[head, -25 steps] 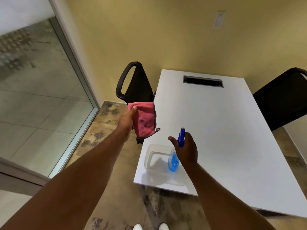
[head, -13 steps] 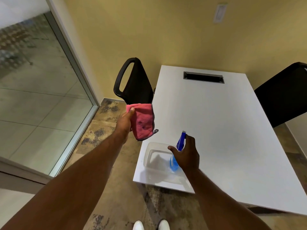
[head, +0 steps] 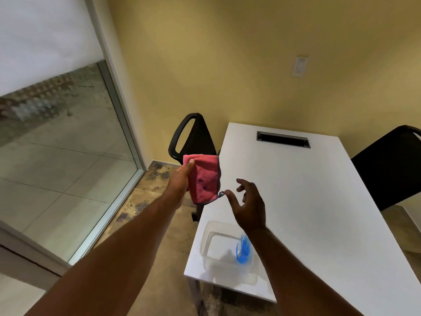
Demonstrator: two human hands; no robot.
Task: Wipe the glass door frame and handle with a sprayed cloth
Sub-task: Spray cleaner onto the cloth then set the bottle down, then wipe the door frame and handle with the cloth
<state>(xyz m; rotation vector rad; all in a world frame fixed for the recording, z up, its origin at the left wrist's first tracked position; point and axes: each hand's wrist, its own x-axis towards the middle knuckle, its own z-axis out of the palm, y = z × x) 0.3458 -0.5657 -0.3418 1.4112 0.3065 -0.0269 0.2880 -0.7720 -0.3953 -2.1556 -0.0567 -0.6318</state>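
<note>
My left hand (head: 181,179) holds a folded pink cloth (head: 204,177) up in front of me, gripped at its top corner. My right hand (head: 248,202) hovers open just right of the cloth, fingers spread, its thumb close to the cloth's grey tag. The blue spray bottle (head: 243,250) stands in a clear plastic container (head: 211,238) at the near corner of the white table, partly hidden by my right forearm. The glass panel with its pale metal frame (head: 124,124) runs along the left. No door handle is in view.
The white table (head: 307,190) has a cable slot (head: 282,139) at its far end. One black chair (head: 193,137) stands at the table's left side behind the cloth, another black chair (head: 389,165) at the right. Yellow walls close the corner.
My right hand has let go of the spray bottle, left it in the container, and risen open toward the cloth. The view has tilted up.
</note>
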